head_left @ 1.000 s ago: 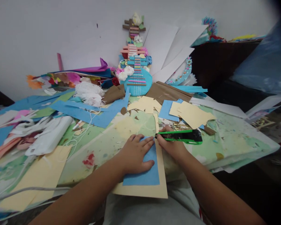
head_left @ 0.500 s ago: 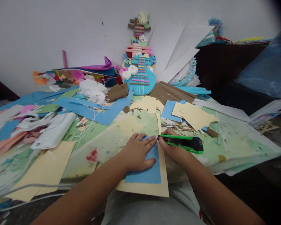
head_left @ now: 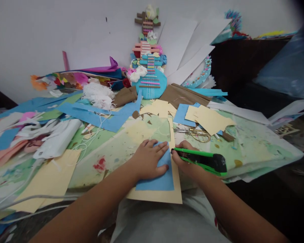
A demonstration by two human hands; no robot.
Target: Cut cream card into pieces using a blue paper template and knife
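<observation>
My left hand [head_left: 150, 161] lies flat with fingers spread on a blue paper piece [head_left: 155, 184], pressing it onto a cream paper sheet [head_left: 176, 182]. The two overlap at the table's front edge, and the cream one sticks out past the blue on the right and below. In my right hand [head_left: 184, 158] is a green and black box cutter [head_left: 207, 158], its tip at the blue paper's right edge, over the cream margin. A narrow cream strip [head_left: 171, 130] runs away from the sheet's upper right corner. Gold-handled scissors [head_left: 199, 135] lie just beyond my right hand.
Cream offcuts [head_left: 212, 119] and brown paper [head_left: 183, 96] lie further back. A paper-covered guitar-like craft piece [head_left: 150, 82] leans on the wall. To the left are a white power strip [head_left: 59, 138], tangled white string [head_left: 98, 94] and a cream sheet [head_left: 49, 179].
The box cutter's tip has slid slightly towards me along the blue paper's right edge, and its rear end has swung lower. My left hand stays on the paper. The whole view has shifted a little.
</observation>
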